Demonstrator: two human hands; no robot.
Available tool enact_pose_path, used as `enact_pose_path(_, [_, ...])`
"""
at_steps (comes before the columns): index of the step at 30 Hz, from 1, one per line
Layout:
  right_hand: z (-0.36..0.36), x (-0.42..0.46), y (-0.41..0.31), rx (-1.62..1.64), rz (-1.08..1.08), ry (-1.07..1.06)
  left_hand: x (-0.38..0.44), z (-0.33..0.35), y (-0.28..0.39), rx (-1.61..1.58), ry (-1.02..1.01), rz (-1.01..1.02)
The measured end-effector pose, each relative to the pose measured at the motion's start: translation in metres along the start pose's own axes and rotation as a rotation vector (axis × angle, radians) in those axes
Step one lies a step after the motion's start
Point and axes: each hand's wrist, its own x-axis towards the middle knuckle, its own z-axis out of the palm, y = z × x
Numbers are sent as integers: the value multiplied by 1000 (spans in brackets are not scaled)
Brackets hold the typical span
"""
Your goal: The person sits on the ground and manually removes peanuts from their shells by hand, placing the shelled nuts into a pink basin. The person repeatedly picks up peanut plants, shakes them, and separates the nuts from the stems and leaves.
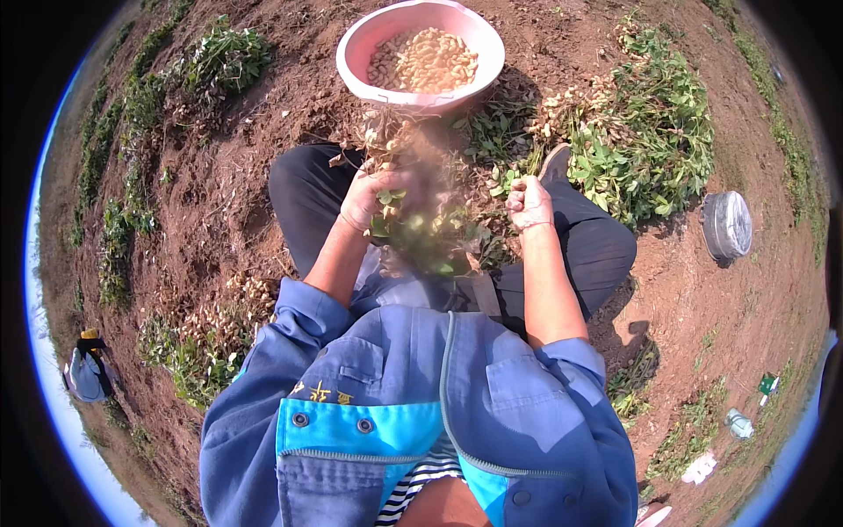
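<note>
My left hand [377, 197] is closed around a bunch of peanut plants [385, 138], whose pods and dry roots stick out above the fist. Green leaves trail below it over my lap, and part of the bunch is blurred. Over my other knee, my right hand [529, 203] is curled into a fist near some loose leaves; anything inside the fingers is hidden. Just beyond my hands stands a pink plastic basin [355, 56] on the soil. Picked peanuts [431, 62] in their shells cover its bottom.
A large heap of peanut plants [649, 138] lies at the right beside my foot. Another pile [211, 336] is at the left, with more plants [227, 56] farther off. A round grey container [726, 226] sits at the right. Far left is a bag-like bundle [87, 372].
</note>
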Motion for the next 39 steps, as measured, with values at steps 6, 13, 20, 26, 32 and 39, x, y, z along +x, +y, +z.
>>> enact_pose_path(6, [86, -17, -46, 29, -99, -488, -9, 2, 15, -88, -107, -53])
enact_pose_path(13, [151, -74, -82, -839, -586, -715, -10, 15, 21, 1, -106, 30])
enact_pose_path(20, [119, -127, -4, -661, -650, -851, -1, 16, 17, 18, -263, 50])
enact_pose_path(26, [123, -147, -21, -1081, -1289, -737, -8, 33, 29, 200, -252, 4])
enact_pose_path(32, [119, -152, -15, -1126, -1295, -542, -15, 50, 27, 322, -147, 79])
enact_pose_path(39, [120, -137, -9, -1011, -1251, -500, -1, 43, 12, 492, -55, 34])
